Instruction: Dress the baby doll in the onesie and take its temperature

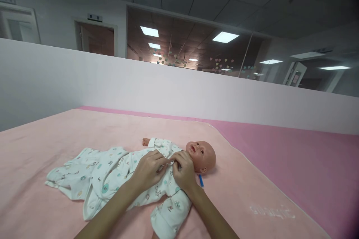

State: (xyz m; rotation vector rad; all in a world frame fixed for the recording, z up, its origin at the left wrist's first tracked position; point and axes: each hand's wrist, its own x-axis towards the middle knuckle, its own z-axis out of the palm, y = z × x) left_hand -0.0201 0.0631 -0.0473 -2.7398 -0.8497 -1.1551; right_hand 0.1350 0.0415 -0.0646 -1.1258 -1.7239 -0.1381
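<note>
A baby doll [203,157] lies on its back with its head to the right, dressed in a white printed baby gown [112,170]. Over the doll's chest, my left hand [151,168] is closed, its thumb and fingers pinching a thin white tie [170,163] of the gown. My right hand [182,168] is closed just below the doll's chin, its fingertips on the same tie and almost touching the left ones. One small doll hand [146,142] sticks out of the far sleeve. The near sleeve [171,211] points toward me.
A pale pink blanket [252,186] lies under the doll, on a brighter pink mat [303,153]. Beside the doll's neck is a narrow blue strip [201,180], partly covered. A low white partition [179,89] stands behind, with a window and doorway beyond.
</note>
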